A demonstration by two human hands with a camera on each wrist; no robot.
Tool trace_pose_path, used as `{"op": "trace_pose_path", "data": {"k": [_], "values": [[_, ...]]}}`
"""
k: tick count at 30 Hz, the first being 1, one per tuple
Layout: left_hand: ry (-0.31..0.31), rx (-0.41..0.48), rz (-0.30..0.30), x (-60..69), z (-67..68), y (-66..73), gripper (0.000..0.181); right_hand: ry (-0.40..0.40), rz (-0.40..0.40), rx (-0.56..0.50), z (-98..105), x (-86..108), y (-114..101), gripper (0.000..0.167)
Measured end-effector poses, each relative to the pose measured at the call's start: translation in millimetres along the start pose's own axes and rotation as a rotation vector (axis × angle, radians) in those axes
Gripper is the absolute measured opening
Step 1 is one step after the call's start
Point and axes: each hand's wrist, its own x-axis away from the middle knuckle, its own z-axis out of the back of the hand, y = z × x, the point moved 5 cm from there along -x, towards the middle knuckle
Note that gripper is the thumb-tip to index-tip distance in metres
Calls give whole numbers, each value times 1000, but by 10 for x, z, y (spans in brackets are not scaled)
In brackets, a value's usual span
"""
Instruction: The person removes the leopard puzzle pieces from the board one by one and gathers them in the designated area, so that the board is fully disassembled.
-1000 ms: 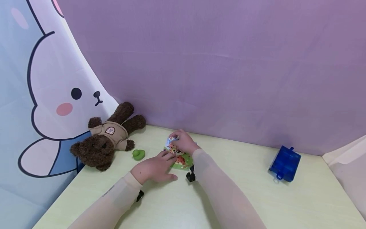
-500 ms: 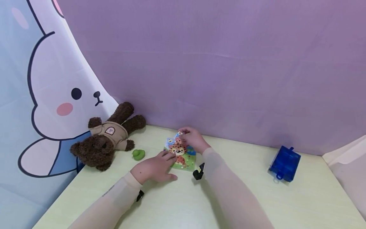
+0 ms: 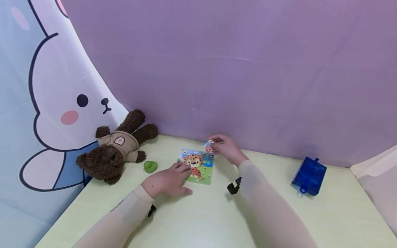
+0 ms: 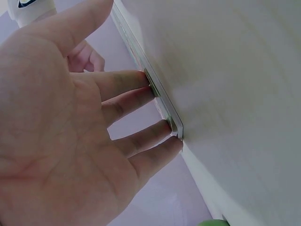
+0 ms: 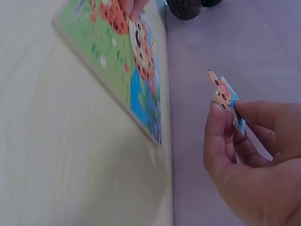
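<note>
Head camera: worn on my head, looks forward and down over table (image 3: 201, 220) toward purple cloth (image 3: 235, 69); widest, farthest view, left hand (image 3: 169, 181), right hand (image 3: 227, 148) and board (image 3: 200, 168) near mid-frame. Left-wrist camera: very near my palm, sights along fingers to board's edge; table tipped steeply. Right-wrist camera: near, tilted, faces puzzle piece (image 5: 224, 94), board and purple cloth. Head and right wrist share board's picture face; both wrist views catch part of my opposite hand.

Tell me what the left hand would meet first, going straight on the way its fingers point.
The puzzle board, which the left hand's fingertips already touch. Beyond, the puzzle piece in the right hand looks roughly in line, but it seems raised; depth is unclear.
</note>
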Motion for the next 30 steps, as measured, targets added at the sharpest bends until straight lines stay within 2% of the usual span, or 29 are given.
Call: {"op": "trace_pose_path", "data": {"k": [7,14,20,30], "values": [[-1,2,3,-1,4,-12,89,-58,-46,58,286,131,76,37],[-2,11,-4,15,21,-8,93,-126,-129,134,501,207,285,38],[1,24,-17,46,40,19,101,-153,-146,200,555,274,404,32],[7,12,-33,52,43,40,107,-142,-104,414,583,267,452,24]]}}
